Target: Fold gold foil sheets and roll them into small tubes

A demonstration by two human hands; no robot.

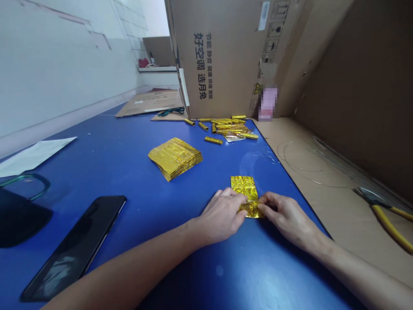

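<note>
A gold foil paper sheet lies on the blue table, its near edge lifted and folded over. My left hand presses on the left side of that fold, with thumb and fingers closed at it. At the right edge, my right hand pinches the same sheet between thumb and fingers. Further off to the left sits a stack of gold foil paper. Several rolled gold foil tubes lie in a loose heap at the back, before a cardboard box.
A large cardboard box stands behind the heap. On the left are a black phone, a dark object with a green loop and a white sheet. Yellow-handled pliers and thin wire lie at right.
</note>
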